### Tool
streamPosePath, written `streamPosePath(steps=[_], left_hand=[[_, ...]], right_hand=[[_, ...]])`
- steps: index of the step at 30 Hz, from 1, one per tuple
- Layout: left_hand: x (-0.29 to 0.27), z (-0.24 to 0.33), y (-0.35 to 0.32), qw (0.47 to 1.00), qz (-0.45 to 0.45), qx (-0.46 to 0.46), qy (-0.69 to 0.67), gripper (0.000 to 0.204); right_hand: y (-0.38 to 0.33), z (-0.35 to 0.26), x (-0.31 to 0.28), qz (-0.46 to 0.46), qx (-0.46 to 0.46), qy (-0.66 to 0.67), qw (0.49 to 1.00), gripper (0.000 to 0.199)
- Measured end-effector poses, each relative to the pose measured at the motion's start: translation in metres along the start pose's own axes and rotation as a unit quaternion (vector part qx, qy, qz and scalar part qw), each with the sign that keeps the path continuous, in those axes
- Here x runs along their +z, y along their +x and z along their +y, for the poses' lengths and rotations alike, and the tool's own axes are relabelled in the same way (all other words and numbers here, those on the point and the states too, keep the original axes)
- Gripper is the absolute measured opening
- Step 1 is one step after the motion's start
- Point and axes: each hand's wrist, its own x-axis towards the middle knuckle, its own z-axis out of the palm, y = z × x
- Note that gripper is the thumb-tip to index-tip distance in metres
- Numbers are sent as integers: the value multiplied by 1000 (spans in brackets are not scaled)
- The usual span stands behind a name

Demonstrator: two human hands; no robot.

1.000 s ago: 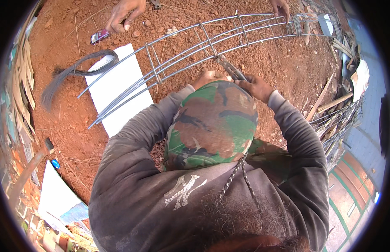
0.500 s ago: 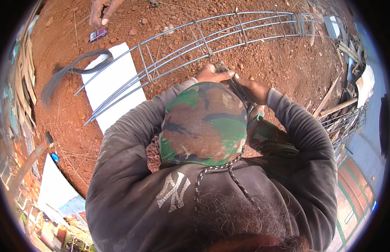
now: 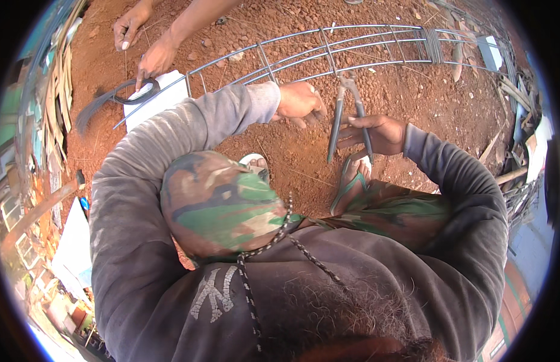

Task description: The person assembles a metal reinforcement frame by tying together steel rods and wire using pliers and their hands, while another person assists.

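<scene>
Pincer work: judged to be tightening or trimming wire at a stirrup joint; the wire there is too small to make out.
Next move: seems to call for seating the pincer head squarely, then bringing both handles together.
Rebar cage (image 3: 327, 52): stretched crosswise beyond both hands; near bar just past the left hand.
End-cutting pincers (image 3: 338, 111): between the hands, head at the near bar, contact uncertain; handles spread.
Right hand (image 3: 382, 134): loosely gripping the pincers' right-side handle, fingers reaching between the two.
Left hand (image 3: 299, 101): fingers curled, apart from the pincers; cannot tell whether wire is pinched.
Tie-wire coil (image 3: 99, 106): left of and beyond the left hand, partly over white sheet (image 3: 172, 77); co-worker's fingertip at it.
</scene>
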Motion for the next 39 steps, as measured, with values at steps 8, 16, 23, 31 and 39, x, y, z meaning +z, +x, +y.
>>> streamPosePath(steps=[8, 16, 23, 31, 39], left_hand=[[32, 19, -13, 992, 124, 29, 22, 15], [72, 12, 41, 923, 353, 111, -107, 9], [89, -31, 50, 848, 509, 122, -76, 13], [92, 34, 83, 754, 575, 241, -208, 15], [80, 56, 102, 830, 407, 300, -235, 32]], right_hand=[[5, 62, -84, 60, -100, -102, 988, 24], [37, 36, -83, -223, 83, 75, 968, 12], [65, 20, -64, 39, -195, -369, 908, 39], [52, 14, -46, -107, -190, 127, 968, 25], [-10, 2, -80, 160, -312, -24, 936, 19]])
